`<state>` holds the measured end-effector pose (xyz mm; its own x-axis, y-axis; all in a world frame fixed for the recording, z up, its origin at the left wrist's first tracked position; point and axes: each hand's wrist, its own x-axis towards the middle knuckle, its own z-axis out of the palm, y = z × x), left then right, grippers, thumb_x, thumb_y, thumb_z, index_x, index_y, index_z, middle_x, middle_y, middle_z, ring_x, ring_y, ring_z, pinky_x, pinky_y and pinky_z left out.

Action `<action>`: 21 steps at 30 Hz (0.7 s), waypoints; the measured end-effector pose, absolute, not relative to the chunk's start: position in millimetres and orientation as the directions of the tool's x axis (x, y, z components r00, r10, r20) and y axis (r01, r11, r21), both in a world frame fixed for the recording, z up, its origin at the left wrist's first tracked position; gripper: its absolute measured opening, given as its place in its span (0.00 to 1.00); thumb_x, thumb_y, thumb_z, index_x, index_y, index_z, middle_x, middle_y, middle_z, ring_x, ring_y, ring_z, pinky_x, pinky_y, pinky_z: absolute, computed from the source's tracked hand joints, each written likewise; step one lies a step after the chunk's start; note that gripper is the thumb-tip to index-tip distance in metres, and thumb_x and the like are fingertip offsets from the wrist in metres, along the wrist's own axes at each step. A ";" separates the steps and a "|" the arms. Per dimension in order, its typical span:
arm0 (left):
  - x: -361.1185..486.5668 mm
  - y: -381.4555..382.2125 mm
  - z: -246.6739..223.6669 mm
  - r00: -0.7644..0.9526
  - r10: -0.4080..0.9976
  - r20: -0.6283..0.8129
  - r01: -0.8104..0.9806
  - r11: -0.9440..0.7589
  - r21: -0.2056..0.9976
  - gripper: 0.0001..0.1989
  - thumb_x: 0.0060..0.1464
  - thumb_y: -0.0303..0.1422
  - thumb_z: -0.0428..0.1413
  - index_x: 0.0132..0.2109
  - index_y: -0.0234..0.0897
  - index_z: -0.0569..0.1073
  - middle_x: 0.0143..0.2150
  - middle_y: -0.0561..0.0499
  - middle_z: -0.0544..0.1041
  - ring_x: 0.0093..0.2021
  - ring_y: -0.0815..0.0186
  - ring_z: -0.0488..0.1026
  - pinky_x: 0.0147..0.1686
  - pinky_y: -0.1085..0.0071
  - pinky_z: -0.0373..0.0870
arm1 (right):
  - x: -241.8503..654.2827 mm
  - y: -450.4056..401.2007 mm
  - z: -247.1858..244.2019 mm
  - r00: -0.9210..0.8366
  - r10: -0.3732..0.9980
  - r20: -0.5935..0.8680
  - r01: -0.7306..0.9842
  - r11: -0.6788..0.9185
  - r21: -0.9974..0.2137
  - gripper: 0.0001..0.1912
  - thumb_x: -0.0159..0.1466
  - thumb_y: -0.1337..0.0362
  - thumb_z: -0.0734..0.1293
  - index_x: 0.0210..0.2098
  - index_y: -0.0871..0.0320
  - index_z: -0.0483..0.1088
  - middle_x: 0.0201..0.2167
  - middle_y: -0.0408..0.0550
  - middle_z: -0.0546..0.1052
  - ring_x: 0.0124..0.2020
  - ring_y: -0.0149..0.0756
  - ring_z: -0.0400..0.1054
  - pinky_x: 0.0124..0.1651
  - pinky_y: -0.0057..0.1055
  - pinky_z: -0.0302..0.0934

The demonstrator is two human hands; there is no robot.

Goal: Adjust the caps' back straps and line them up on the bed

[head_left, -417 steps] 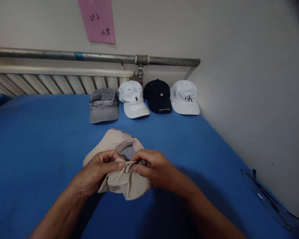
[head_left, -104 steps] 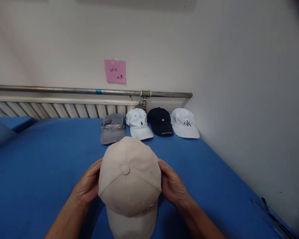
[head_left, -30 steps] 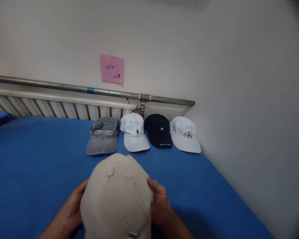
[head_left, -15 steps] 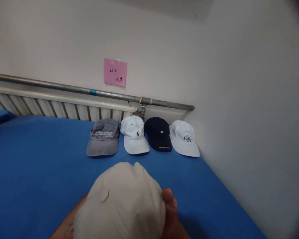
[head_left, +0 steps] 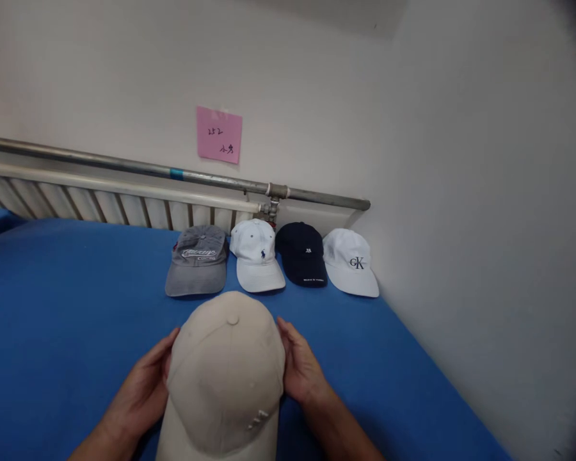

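Note:
A beige baseball cap (head_left: 225, 371) is between my two hands, its top button facing up and its brim pointing down toward me. My left hand (head_left: 144, 384) grips the cap's left side, with some fingers hidden behind it. On the opposite side, my right hand (head_left: 301, 365) holds the crown's edge, its fingers partly tucked behind the fabric. Beyond it stands a row of caps: a grey cap (head_left: 198, 261), a white cap with a small blue logo (head_left: 256, 256), a black cap (head_left: 301, 255) and a white cap with dark letters (head_left: 350, 262).
The caps stand on a blue sheet (head_left: 77, 301). A radiator (head_left: 105, 208) and a metal pipe (head_left: 216, 182) run along the back wall. A pink note (head_left: 219, 135) sticks to the wall above. Another wall (head_left: 470, 224) borders the right side.
The beige cap has turned and tilted, so its brim and raised mark now show. It has shifted slightly left, and both hands are now more visible at its sides.

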<state>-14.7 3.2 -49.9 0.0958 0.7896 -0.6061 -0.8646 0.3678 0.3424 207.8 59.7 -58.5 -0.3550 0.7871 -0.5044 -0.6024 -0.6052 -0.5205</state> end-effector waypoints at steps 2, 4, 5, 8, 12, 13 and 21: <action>-18.6 7.0 -54.9 0.127 0.808 -0.575 -0.871 0.368 0.326 0.16 0.65 0.28 0.46 0.37 0.29 0.78 0.27 0.45 0.80 0.31 0.60 0.80 0.44 0.61 0.76 | 207.7 62.2 -60.6 -0.335 0.811 -0.480 -0.600 -0.576 -0.555 0.12 0.56 0.57 0.70 0.35 0.58 0.76 0.32 0.46 0.82 0.43 0.43 0.75 0.50 0.37 0.64; -20.6 9.0 -57.9 0.162 0.821 -0.547 -0.863 0.387 0.325 0.17 0.66 0.29 0.45 0.37 0.29 0.77 0.27 0.45 0.80 0.32 0.60 0.80 0.44 0.61 0.76 | 209.0 64.8 -60.8 -0.319 0.831 -0.456 -0.584 -0.552 -0.596 0.10 0.57 0.59 0.69 0.34 0.60 0.76 0.31 0.48 0.82 0.41 0.42 0.75 0.47 0.36 0.65; -21.0 9.4 -58.4 0.169 0.826 -0.538 -0.860 0.391 0.329 0.17 0.66 0.30 0.45 0.36 0.29 0.77 0.27 0.44 0.80 0.31 0.59 0.81 0.43 0.61 0.76 | 210.0 66.1 -60.8 -0.304 0.841 -0.446 -0.578 -0.536 -0.616 0.09 0.57 0.60 0.69 0.33 0.60 0.76 0.30 0.48 0.81 0.39 0.41 0.76 0.45 0.34 0.66; -21.5 9.1 -56.1 0.129 0.848 -0.514 -0.866 0.349 0.358 0.20 0.67 0.30 0.42 0.36 0.29 0.76 0.26 0.44 0.80 0.28 0.60 0.80 0.41 0.63 0.77 | 214.5 68.8 -61.2 -0.247 0.877 -0.413 -0.578 -0.475 -0.664 0.05 0.56 0.64 0.70 0.32 0.59 0.75 0.27 0.45 0.80 0.32 0.35 0.75 0.40 0.29 0.66; -20.6 6.7 -47.8 0.074 0.872 -0.483 -0.883 0.282 0.374 0.22 0.68 0.29 0.39 0.33 0.30 0.75 0.22 0.46 0.78 0.22 0.64 0.78 0.37 0.66 0.78 | 217.9 64.4 -60.9 -0.154 0.924 -0.350 -0.575 -0.372 -0.729 0.08 0.53 0.66 0.72 0.34 0.57 0.74 0.21 0.39 0.77 0.26 0.30 0.72 0.35 0.26 0.65; -20.3 5.7 -45.7 0.069 0.875 -0.479 -0.887 0.274 0.371 0.22 0.68 0.29 0.39 0.32 0.31 0.74 0.21 0.47 0.78 0.21 0.64 0.77 0.36 0.67 0.78 | 217.8 61.1 -60.4 -0.136 0.933 -0.333 -0.565 -0.349 -0.748 0.10 0.52 0.67 0.72 0.35 0.57 0.74 0.21 0.39 0.76 0.26 0.30 0.72 0.35 0.27 0.65; -20.7 -5.1 -39.1 0.032 0.899 -0.437 -0.887 0.226 0.402 0.19 0.67 0.28 0.41 0.33 0.31 0.74 0.24 0.47 0.78 0.24 0.66 0.78 0.30 0.73 0.76 | 222.4 22.4 -54.1 0.010 0.973 -0.230 -0.380 -0.208 -0.901 0.19 0.50 0.63 0.73 0.42 0.58 0.72 0.34 0.47 0.79 0.36 0.37 0.73 0.38 0.32 0.66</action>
<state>-20.7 -5.1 -39.1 0.0315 0.8989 -0.4370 -0.8873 0.2264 0.4017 222.4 22.4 -54.1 0.0105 0.9732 -0.2295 -0.3796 -0.2085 -0.9014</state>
